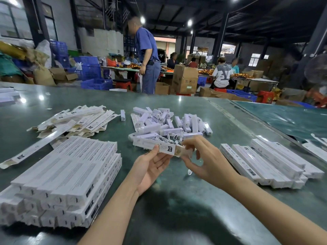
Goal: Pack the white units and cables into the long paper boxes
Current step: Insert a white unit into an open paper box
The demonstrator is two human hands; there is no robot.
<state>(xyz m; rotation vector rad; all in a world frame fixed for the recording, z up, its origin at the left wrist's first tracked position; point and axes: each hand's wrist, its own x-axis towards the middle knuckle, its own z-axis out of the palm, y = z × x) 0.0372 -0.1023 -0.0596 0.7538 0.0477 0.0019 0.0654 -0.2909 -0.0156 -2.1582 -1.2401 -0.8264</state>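
- Glossy green worktable (177, 200), workshop hall; seated workers at far tables.
- Stacked long white paper boxes (67, 179) at left; flattened box sleeves (76, 121) behind; closed boxes (270, 161) at right.
- Heap of white plastic units (169, 122) at centre (cables among them).
- Left hand (150, 167) supports the held long white box (155, 145); thumb on top.
- Right hand (208, 161) pinches its brown end flap (184, 152).

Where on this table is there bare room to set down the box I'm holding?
Bare green table lies in front of you, between the stacked boxes on the left and the row of boxes on the right. The far table beyond the pile of white units is also bare. It is crowded around the flat boxes and the units.
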